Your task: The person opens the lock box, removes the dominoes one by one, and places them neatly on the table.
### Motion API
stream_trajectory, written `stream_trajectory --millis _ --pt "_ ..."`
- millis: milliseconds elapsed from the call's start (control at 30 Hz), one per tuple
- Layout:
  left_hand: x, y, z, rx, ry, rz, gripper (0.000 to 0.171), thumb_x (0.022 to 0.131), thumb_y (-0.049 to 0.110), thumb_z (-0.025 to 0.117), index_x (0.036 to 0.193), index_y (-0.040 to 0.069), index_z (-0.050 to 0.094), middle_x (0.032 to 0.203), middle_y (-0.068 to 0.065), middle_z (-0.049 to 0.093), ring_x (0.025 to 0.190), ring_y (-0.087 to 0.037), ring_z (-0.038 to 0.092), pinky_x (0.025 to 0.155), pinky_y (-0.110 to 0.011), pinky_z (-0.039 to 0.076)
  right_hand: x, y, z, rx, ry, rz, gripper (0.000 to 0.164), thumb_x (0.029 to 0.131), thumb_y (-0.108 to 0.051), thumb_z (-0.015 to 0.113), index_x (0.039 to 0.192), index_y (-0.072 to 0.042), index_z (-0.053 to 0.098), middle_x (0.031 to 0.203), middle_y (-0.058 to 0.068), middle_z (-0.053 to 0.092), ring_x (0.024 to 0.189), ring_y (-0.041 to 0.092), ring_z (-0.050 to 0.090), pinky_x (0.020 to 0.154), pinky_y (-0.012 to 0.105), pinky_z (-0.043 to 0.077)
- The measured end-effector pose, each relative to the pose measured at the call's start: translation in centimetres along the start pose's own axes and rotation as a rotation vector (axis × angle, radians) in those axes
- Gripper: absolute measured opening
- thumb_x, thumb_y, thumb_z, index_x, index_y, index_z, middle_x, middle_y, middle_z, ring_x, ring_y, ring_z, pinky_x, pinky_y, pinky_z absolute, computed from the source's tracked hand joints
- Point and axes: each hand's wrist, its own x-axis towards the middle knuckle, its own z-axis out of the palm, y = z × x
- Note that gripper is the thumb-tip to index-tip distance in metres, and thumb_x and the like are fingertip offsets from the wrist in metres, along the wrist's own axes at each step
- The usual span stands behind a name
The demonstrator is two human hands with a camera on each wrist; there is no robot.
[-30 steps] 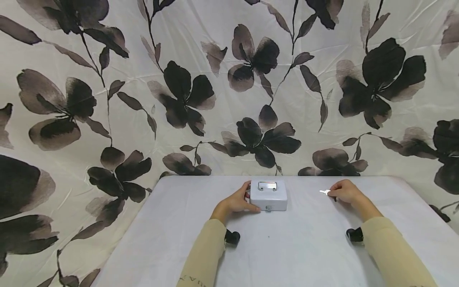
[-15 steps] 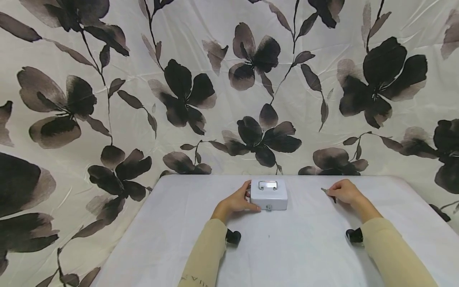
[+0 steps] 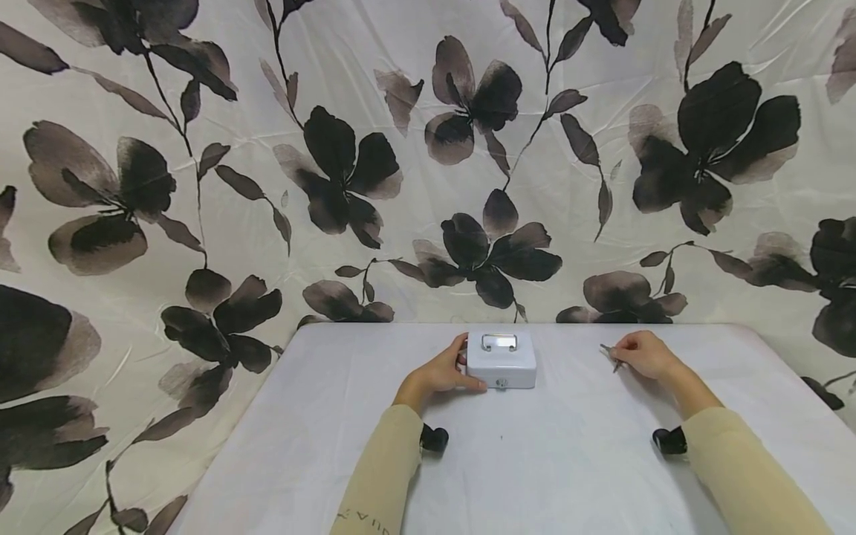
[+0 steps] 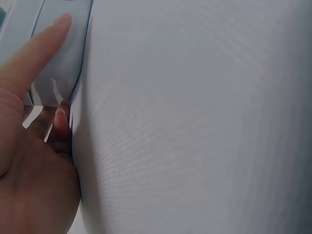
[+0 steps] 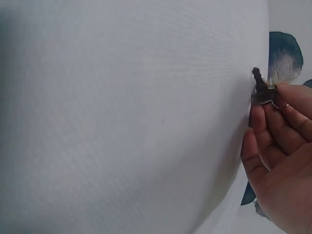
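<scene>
A small white cash box (image 3: 520, 362) with a metal carry handle (image 3: 499, 342) on its lid stands near the back edge of the table, its lock facing front. My left hand (image 3: 439, 373) grips the box at its left side, thumb along the front and the other fingers round the side. In the left wrist view the thumb (image 4: 41, 51) lies flat on the box's front face. Off to the right, my right hand (image 3: 647, 354) pinches a set of small keys (image 5: 260, 85) on a ring between thumb and fingers, low over the tabletop.
A white cloth covers the table (image 3: 535, 468). Behind it hangs a pale curtain (image 3: 401, 186) with dark flowers. A black wrist camera (image 3: 435, 439) sits at the left sleeve, another wrist camera (image 3: 670, 441) at the right.
The keys have turned in my right fingers, their tips now spread apart and pointing left and down. My left hand and the cash box have stayed in place.
</scene>
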Motion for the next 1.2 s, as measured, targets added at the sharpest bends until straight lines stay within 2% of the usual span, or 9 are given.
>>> stream_trajectory --millis 200,500,667,867,1200 --pt "0.1 0.1 -0.1 0.015 0.001 -0.008 0.105 0.082 0.022 0.088 0.162 0.019 0.020 0.122 -0.005 0.050 0.109 -0.019 0.044 0.094 -0.034 0.037 -0.3 -0.8 -0.1 0.049 -0.022 -0.037 0.016 0.101 -0.004 0.058 0.096 0.009 0.064 0.087 0.014 0.074 0.080 0.020 0.061 0.070 0.030 0.046" --pt "-0.1 0.4 -0.1 0.039 0.003 -0.002 0.105 0.084 0.025 0.087 0.163 0.017 0.018 0.115 -0.007 0.047 0.107 -0.021 0.044 0.094 -0.036 0.035 -1.1 -1.1 0.3 0.022 -0.006 -0.079 0.013 0.102 -0.005 0.058 0.097 0.006 0.064 0.084 0.008 0.074 0.080 0.021 0.065 0.073 0.032 0.045" --pt "-0.1 0.4 -0.1 0.034 -0.003 -0.008 0.106 0.086 0.027 0.085 0.164 0.014 0.014 0.120 -0.008 0.048 0.115 -0.022 0.043 0.105 -0.040 0.032 -1.7 -1.4 0.5 0.023 -0.015 -0.108 0.014 0.102 -0.006 0.058 0.096 0.005 0.064 0.083 0.007 0.073 0.078 0.021 0.064 0.070 0.031 0.044" --pt "0.1 0.4 -0.1 0.037 0.008 -0.007 0.106 0.086 0.028 0.084 0.164 0.013 0.013 0.123 -0.008 0.049 0.119 -0.023 0.043 0.108 -0.043 0.031 -2.2 -2.2 0.9 0.066 -0.024 -0.150 0.013 0.101 -0.005 0.060 0.097 0.007 0.063 0.080 0.006 0.072 0.076 0.020 0.065 0.066 0.027 0.047" --pt "-0.2 0.1 0.2 0.013 0.005 -0.003 0.099 0.088 0.028 0.083 0.163 0.015 0.019 0.124 -0.007 0.050 0.119 -0.024 0.043 0.111 -0.046 0.029 -3.2 -4.1 2.2 0.088 -0.040 -0.197 0.011 0.101 -0.004 0.060 0.097 0.006 0.062 0.081 0.007 0.071 0.076 0.023 0.067 0.068 0.029 0.053"
